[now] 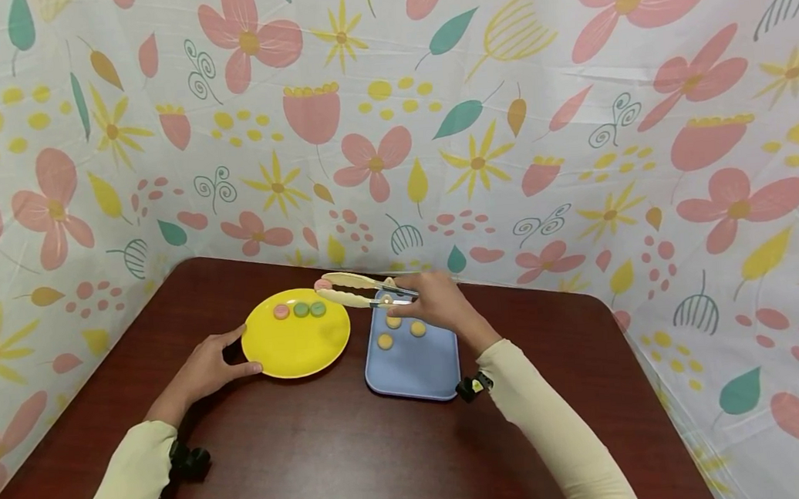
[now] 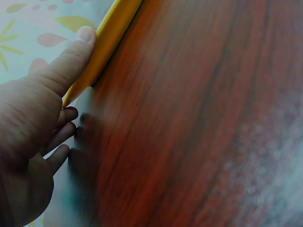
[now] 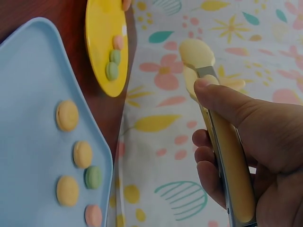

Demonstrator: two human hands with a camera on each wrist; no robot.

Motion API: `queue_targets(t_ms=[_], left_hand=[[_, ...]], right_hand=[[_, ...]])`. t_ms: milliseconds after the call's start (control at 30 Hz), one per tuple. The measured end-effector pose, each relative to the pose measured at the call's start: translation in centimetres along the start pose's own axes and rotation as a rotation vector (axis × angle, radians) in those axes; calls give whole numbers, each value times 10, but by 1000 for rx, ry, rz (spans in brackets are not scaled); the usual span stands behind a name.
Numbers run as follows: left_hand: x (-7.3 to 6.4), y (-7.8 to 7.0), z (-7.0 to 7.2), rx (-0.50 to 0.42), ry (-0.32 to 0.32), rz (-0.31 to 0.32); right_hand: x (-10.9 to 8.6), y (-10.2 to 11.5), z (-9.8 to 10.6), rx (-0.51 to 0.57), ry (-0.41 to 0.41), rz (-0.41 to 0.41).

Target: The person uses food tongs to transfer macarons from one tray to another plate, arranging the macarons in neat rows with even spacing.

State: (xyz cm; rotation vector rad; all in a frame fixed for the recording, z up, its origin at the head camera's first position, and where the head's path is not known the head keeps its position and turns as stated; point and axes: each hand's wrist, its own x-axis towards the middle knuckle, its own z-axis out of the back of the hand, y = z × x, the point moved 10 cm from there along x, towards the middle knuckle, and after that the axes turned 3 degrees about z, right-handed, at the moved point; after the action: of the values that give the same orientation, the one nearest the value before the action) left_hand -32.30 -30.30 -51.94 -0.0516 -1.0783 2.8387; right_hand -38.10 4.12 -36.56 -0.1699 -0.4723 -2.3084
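Observation:
In the head view my right hand (image 1: 438, 301) grips a pair of tongs (image 1: 355, 290) with cream tips, thumb on one arm and fingers around the other. A pink macaron (image 1: 322, 285) sits at the tips, above the far right edge of a yellow plate (image 1: 296, 357). On that plate lie a pink macaron (image 1: 282, 311) and two green macarons (image 1: 302, 310) in a row. My left hand (image 1: 209, 363) touches the plate's left rim with thumb and forefinger spread apart. Its thumb (image 2: 71, 61) lies straight along the plate's side in the left wrist view; the other fingers hang loose below.
Right of the plate is a blue tray (image 1: 415, 372) holding several yellow macarons (image 3: 67, 115), a green macaron (image 3: 93, 177) and a pink macaron (image 3: 93, 215). Both stand on a dark wooden table (image 1: 303, 457). A flowered curtain (image 1: 376, 112) hangs close behind the table.

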Motion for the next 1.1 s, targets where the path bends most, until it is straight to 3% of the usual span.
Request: queue_targets(t_ms=[400, 700, 900, 1100], left_hand=[[2, 2, 1, 2, -2, -2], [3, 2, 0, 5, 1, 8], [2, 2, 1, 7, -5, 3], [2, 3, 0, 11, -8, 16]], right_hand=[[26, 1, -24, 7, 65, -44], [35, 5, -56, 116, 177, -110], [38, 3, -73, 180, 205, -170], [41, 8, -85, 158, 201, -125]])
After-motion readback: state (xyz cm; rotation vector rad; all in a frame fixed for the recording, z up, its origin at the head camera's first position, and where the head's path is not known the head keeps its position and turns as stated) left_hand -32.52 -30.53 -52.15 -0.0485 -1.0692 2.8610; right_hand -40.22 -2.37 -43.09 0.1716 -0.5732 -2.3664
